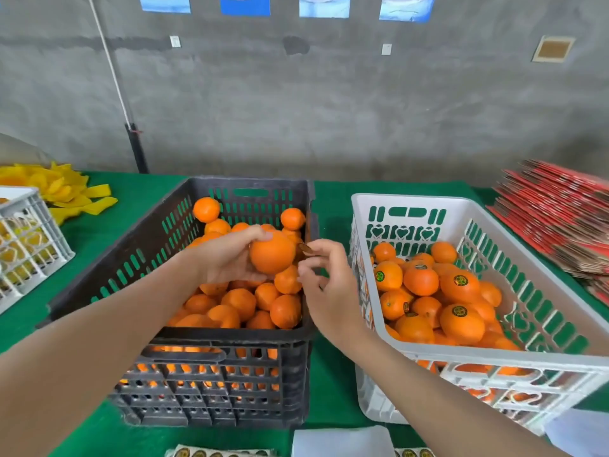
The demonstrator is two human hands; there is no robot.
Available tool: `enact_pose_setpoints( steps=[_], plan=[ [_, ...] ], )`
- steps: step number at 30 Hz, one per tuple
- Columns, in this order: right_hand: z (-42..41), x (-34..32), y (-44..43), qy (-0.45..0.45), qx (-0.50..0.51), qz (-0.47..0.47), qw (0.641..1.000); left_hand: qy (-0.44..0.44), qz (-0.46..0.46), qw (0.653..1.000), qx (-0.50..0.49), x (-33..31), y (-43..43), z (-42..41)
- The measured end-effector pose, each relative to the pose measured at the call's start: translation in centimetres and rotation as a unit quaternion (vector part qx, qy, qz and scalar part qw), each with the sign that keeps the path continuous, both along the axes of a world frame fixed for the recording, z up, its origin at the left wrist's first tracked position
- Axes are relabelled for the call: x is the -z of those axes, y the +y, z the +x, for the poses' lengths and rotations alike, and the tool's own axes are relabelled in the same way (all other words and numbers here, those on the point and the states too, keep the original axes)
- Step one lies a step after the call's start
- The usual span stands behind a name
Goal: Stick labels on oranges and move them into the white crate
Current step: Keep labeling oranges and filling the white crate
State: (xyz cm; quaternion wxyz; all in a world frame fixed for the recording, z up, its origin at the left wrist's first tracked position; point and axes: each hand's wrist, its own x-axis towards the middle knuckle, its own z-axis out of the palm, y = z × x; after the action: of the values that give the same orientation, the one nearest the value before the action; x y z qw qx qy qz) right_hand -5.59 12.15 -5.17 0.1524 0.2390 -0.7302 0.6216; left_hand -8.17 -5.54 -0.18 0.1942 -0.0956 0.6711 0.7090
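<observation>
My left hand (227, 255) grips a bare orange (272, 252) above the black crate (108, 258), which holds several unlabelled oranges (257, 305). My right hand (324, 282) is just right of that orange and pinches a small round label (305, 248) between thumb and fingertip, close to the fruit's right side. The white crate (362, 291) to the right holds several oranges, some with round green-and-gold labels (460, 280).
Sheets of labels (211, 452) lie on the green table at the front edge, beside white backing paper (342, 440). A stack of red flat cartons (557, 212) is at the right. Another white crate (29, 239) and yellow wrappers (62, 189) sit at the left.
</observation>
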Motion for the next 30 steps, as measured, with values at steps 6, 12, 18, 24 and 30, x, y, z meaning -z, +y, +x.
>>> enact_pose_setpoints(
  steps=[6,12,18,24,30],
  plan=[
    [1.3,-2.8,3.2,-0.097,-0.027,-0.096,0.990,0.125,0.156,0.980,-0.002,-1.0,2.1,4.1],
    [3.4,-5.2,6.9,-0.113,-0.077,-0.093,0.986,0.164,0.178,0.970,-0.016,-1.3,7.7,7.0],
    [4.8,-5.7,10.9,-0.069,-0.068,0.029,0.995,0.150,0.220,0.964,-0.013,-0.5,12.3,8.3],
    [5.3,-5.3,13.6,-0.045,-0.059,0.098,0.992,0.096,0.260,0.960,-0.035,0.4,15.2,8.7],
    [5.7,-4.9,14.7,-0.026,-0.044,0.133,0.990,0.101,0.227,0.967,-0.050,0.4,17.5,9.2]
  ],
)
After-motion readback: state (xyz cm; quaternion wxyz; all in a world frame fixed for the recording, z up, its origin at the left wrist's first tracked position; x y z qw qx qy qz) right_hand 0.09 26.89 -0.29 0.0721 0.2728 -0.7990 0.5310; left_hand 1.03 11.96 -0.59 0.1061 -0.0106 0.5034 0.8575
